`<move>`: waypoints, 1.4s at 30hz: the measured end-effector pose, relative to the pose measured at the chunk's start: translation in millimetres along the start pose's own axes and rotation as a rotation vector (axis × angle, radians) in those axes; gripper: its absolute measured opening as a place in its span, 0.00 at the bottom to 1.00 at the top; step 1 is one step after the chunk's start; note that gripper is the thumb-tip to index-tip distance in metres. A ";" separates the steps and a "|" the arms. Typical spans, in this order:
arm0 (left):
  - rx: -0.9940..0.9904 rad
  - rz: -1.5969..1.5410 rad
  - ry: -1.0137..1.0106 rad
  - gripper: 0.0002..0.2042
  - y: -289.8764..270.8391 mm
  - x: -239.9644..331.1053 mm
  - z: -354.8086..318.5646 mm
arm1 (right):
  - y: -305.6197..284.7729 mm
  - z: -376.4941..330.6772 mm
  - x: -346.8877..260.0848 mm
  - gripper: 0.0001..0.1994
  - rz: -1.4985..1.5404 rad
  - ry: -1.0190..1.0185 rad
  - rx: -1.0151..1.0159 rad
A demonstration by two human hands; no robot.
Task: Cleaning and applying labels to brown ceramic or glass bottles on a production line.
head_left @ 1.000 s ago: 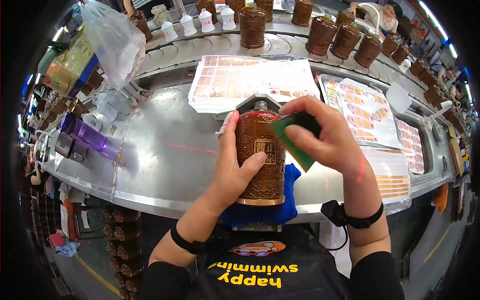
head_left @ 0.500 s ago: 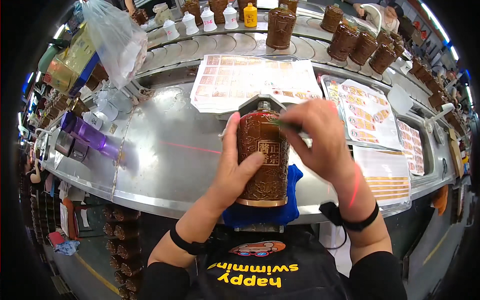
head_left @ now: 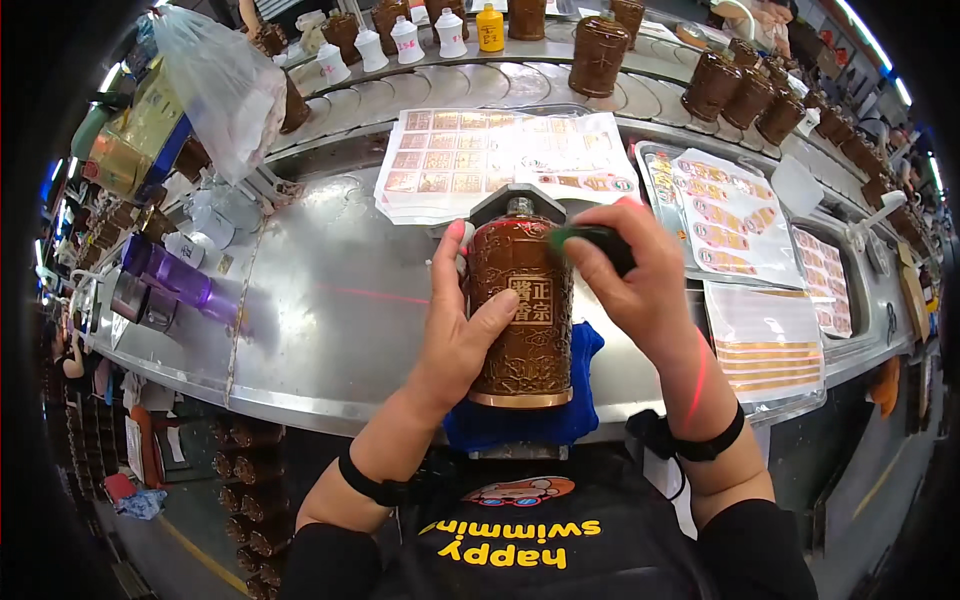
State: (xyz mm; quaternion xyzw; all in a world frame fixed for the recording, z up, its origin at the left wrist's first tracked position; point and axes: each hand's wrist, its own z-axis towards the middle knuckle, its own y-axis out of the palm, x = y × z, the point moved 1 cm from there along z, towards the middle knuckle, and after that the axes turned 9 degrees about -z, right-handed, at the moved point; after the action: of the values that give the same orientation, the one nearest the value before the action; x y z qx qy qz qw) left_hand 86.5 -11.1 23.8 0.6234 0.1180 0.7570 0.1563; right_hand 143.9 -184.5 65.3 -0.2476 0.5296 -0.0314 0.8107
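A brown, embossed bottle (head_left: 520,355) with a square gold label on its front lies in front of me, neck pointing away, its gold-rimmed base over a blue cloth (head_left: 585,390). My left hand (head_left: 450,335) is wrapped round its left side, the thumb beside the label. A dark, rounded hand tool with a green end (head_left: 605,247) is gripped in my right hand (head_left: 640,275), the green end against the bottle's upper right shoulder. Behind the bottle's neck is a dark angular holder (head_left: 488,208).
Label sheets (head_left: 440,160) lie beyond the bottle, with more in a tray (head_left: 725,215) at the right. A conveyor (head_left: 440,95) carrying brown bottles (head_left: 600,58) curves across the back. A purple cup (head_left: 185,278) lies at the left. Another person (head_left: 765,25) is at the far right.
My right hand has shifted slightly, and its tool shows more clearly at the bottle's shoulder. Bottles on the conveyor have moved to the right. My left hand keeps its hold.
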 end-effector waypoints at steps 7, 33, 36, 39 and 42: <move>-0.056 0.287 0.363 0.33 -20.0 13.1 2.1 | -11.7 -29.9 -6.8 0.08 -0.025 -0.253 -0.089; -0.252 1.053 0.625 0.28 -25.8 27.8 -30.2 | -2.8 16.6 -22.3 0.06 -0.462 -0.600 -0.040; -0.293 1.045 0.604 0.29 -23.9 38.1 -16.9 | -13.8 -4.8 -15.7 0.06 -0.295 -0.376 0.065; -0.405 1.169 0.618 0.30 -14.6 43.9 2.7 | -18.0 -16.4 2.5 0.07 -0.074 -0.156 0.191; -0.522 1.310 0.724 0.28 -8.8 43.1 8.3 | -20.5 -24.2 4.3 0.08 -0.097 -0.093 0.180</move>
State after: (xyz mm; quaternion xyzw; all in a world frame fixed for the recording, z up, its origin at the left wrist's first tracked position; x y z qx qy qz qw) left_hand 87.9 13.5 61.2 0.2244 -0.4106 0.8539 -0.2278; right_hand 129.0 -212.7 63.0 -0.2005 0.4739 -0.1066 0.8508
